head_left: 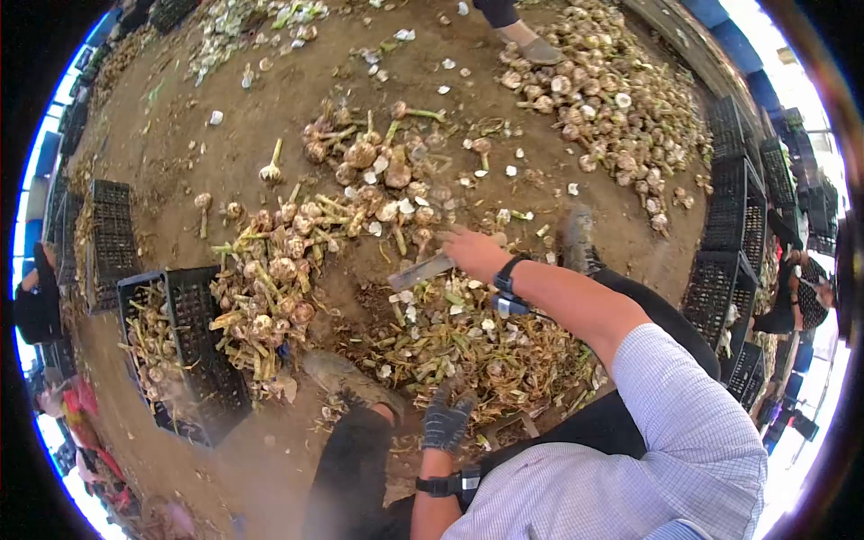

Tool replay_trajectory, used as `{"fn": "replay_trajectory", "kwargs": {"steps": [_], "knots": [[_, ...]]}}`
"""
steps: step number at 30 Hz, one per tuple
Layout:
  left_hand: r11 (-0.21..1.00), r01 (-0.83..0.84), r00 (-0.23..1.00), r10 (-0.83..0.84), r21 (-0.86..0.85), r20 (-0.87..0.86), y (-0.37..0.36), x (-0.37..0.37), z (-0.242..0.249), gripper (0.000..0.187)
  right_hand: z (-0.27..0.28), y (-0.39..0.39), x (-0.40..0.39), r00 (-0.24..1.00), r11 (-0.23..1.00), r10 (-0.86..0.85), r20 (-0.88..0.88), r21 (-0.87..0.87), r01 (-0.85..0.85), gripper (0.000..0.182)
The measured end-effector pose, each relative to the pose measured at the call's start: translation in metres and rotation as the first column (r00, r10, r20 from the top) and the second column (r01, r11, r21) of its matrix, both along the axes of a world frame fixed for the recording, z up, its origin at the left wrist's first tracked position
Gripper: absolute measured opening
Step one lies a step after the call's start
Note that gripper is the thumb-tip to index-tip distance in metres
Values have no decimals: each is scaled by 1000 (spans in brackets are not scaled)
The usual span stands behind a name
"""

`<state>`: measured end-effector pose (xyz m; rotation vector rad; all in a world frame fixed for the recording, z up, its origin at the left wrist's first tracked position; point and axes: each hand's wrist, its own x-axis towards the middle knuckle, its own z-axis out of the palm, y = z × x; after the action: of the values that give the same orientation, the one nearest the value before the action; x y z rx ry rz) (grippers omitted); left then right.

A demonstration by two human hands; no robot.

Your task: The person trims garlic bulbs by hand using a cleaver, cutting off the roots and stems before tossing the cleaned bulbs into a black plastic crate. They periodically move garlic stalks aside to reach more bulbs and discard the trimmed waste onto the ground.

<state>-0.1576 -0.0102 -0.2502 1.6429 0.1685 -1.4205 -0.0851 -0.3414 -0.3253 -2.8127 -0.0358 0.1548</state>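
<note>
My bare right hand [470, 252] is closed round the handle of a wide-bladed knife [423, 271], whose blade points left over the near edge of the garlic heap. My left hand [447, 420], in a dark grey glove, is low between my legs beside the pile of cut stems and roots [504, 360]; its fingers are bent, and whether anything is in them cannot be made out. Garlic bulbs with stems [270, 306] lie heaped to the left of the knife, and more bulbs [364, 153] are scattered beyond it.
A black crate [211, 360] holding garlic stands at the left. A large heap of trimmed bulbs [621, 117] lies at the upper right, near another person's foot [541, 51]. Stacked black crates [724, 216] line the right side. People sit at both far edges.
</note>
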Motion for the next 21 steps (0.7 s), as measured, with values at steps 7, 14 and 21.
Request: {"fn": "replay_trajectory", "kwargs": {"steps": [7, 14, 21], "knots": [[986, -165, 983, 164, -9, -77, -3, 13, 12, 39, -12, 31, 58, 983, 980, 72, -170, -172, -102, 22], [985, -168, 985, 168, -28, 29, 8, -3, -13, 39, -9, 14, 7, 902, 974, -171, -397, 69, 215, 23], [990, 39, 944, 8, -136, 329, -35, 5, 43, 46, 91, 7, -73, 660, 344, -384, -646, 563, 752, 52]]}}
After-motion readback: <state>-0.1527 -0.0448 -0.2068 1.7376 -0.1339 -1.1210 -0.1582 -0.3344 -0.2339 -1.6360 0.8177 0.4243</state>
